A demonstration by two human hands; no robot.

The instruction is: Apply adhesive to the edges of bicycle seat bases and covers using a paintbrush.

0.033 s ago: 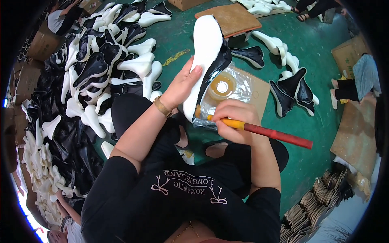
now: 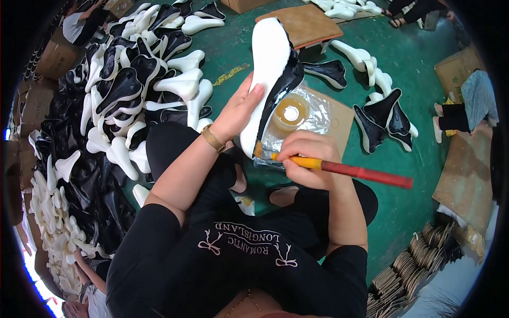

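My left hand (image 2: 241, 108) is closed around the side of a bicycle saddle (image 2: 271, 45), held upright with its wide end away from me. Its padding is white, and glossy black material runs along its right edge. In my right hand (image 2: 310, 157) is a brush (image 2: 366, 174) with a red and yellow handle. Its bristles touch the saddle's edge near the narrow end. Just beyond my right hand stands a round tub (image 2: 292, 112) of yellowish liquid, set on clear plastic film (image 2: 317, 108) over a cardboard sheet (image 2: 339, 127).
A large heap of white and black saddles (image 2: 183, 85) lies on my left beside black covers (image 2: 90, 196). More saddles (image 2: 377, 114) lie to the right on the green floor. A brown-topped stool (image 2: 299, 26) stands ahead. Cardboard stacks (image 2: 413, 259) are at lower right. Other people sit around.
The brush has shifted very slightly, its handle end a little up and to the right. The saddle has barely moved in my left hand.
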